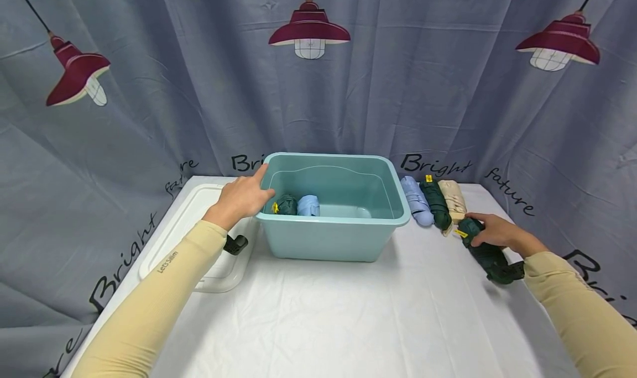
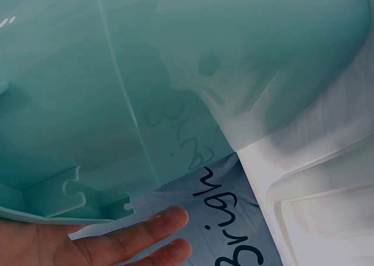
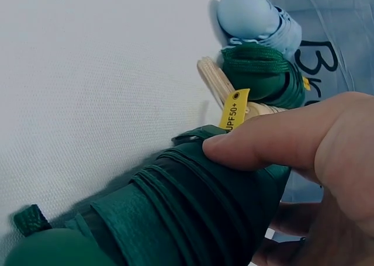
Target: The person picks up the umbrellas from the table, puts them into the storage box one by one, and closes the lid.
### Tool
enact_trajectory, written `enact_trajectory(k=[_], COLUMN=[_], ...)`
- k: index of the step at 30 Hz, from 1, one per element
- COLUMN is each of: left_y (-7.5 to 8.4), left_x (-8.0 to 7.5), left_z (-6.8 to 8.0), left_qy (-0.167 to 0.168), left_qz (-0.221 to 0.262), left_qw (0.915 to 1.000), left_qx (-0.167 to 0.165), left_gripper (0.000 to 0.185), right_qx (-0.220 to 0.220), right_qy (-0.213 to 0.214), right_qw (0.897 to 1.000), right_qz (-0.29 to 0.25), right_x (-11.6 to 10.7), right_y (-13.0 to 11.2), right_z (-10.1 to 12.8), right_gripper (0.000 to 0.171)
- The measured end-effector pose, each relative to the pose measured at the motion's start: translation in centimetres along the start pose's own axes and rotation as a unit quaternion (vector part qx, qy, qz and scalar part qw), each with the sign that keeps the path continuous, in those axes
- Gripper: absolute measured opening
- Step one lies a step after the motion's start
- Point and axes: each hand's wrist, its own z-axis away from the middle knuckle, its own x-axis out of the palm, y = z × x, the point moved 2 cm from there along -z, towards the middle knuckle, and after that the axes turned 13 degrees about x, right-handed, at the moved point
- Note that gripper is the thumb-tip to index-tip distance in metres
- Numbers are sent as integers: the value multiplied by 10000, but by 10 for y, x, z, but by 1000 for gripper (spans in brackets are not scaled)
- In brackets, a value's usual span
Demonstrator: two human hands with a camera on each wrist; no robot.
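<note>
My right hand [image 1: 495, 231] grips a dark green folded umbrella [image 3: 169, 201] at the table's right side, thumb across its wrapped ribs. A yellow UPF50+ tag [image 3: 234, 111] hangs at its far end. Behind it lie a beige umbrella [image 1: 452, 197], another dark green umbrella [image 1: 435, 204] and a light blue one [image 1: 417, 201], side by side. At the left rim of a teal plastic bin [image 1: 323, 240], my left hand [image 1: 243, 198] has its index finger and thumb extended. Its fingers [image 2: 140, 234] look straight beside the rim. Inside the bin are a green umbrella [image 1: 286, 205] and a light blue umbrella [image 1: 308, 205].
A translucent white lid [image 1: 209, 284] lies on the white table [image 1: 338, 323] left of the bin, partly under my left forearm. A grey curtain [image 1: 199, 90] printed with lamps and lettering hangs behind and on both sides.
</note>
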Motion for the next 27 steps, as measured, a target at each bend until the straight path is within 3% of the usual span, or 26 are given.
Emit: enact_trajectory(k=[11,19,27], left_y=[1,1,2], left_x=[0,-1,-3], left_z=[0,1,2], left_qy=[-21,-33,20], left_qz=[-27,-26,17], left_qw=[10000,10000,10000], left_qx=[41,29,47], left_gripper=[79,78,79], right_qx=[239,124,-153], right_qy=[-18,-40,103], right_qw=[9996,9999,9998], right_qz=[-122,-83,-24], right_x=[-2,-7,-16], right_y=[0,-7,-31], right_z=[5,8,21], right_gripper=[97,96,98])
